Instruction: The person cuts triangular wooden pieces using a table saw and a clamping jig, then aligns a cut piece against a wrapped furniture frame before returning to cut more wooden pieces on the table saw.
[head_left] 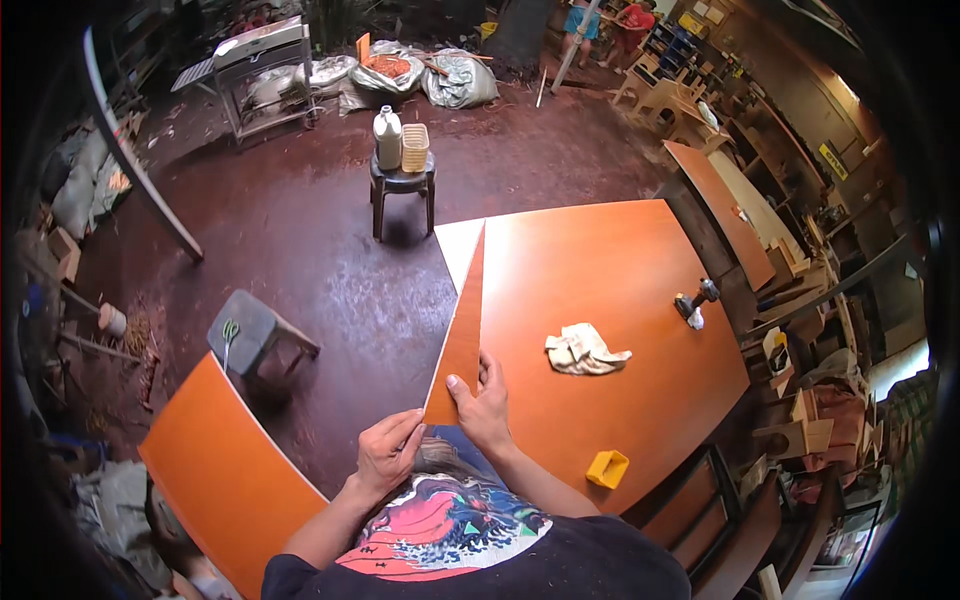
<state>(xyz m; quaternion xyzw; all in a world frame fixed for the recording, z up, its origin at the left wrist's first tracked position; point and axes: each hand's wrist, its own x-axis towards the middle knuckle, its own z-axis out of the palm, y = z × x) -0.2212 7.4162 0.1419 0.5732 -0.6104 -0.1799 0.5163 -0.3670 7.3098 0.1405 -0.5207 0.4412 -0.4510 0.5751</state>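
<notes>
The narrow orange-brown panel (pixel 463 345) lies directly ahead of the person, its near end at both hands; its long axis runs away from the body, the far end set slightly to the right, and in this view it narrows to a point there; it overlaps the left margin of the large orange board (pixel 620 265), though whether the two are in contact along that margin cannot be determined. Left hand (pixel 388 447): positioned at the near-left corner of the panel; thumb and fingertips are drawn together in a pinch on that corner. Right hand (pixel 485 410): positioned further along the panel, on its right side, and thus closer to the far end; the thumb lies on the visible face, the fingers are bent at the right edge, and the panel is clamped between them; fingertip contact behind the edge is hidden. The hands are near each other but apart, joined only through the panel; to the right, on the large board, lie a white cloth (pixel 583 352) and a yellow open container (pixel 607 468), both clear of the hands.
</notes>
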